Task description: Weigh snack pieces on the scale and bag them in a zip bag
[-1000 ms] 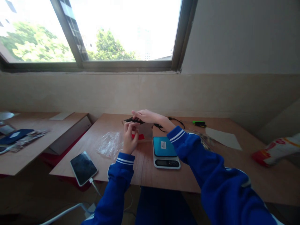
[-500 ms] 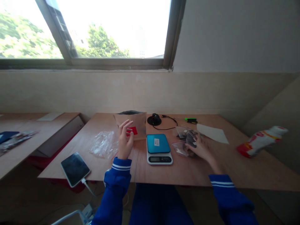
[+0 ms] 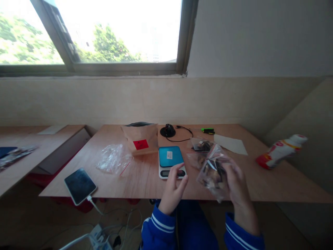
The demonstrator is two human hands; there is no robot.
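Note:
My right hand (image 3: 238, 185) holds a clear plastic bag of dark dried pieces (image 3: 212, 172) lifted above the table's front edge. My left hand (image 3: 173, 189) is open with fingers apart, hovering just in front of the small blue-topped scale (image 3: 170, 159), near its display. Further clear bags with dark contents (image 3: 199, 146) lie on the table behind the held bag. A brown paper pouch with a red label (image 3: 142, 139) stands upright behind the scale.
On the wooden table (image 3: 140, 178) lie an empty crumpled clear bag (image 3: 113, 159), a charging phone (image 3: 80, 185), a black corded device (image 3: 168, 131), a green marker (image 3: 208, 131), a white sheet (image 3: 230, 144) and a red-white packet (image 3: 281, 150). A second table (image 3: 39, 149) stands left.
My right hand left the pouch, reached right to the bags and has lifted one toward me. My left hand dropped from the pouch to the front of the scale. The view tilted down.

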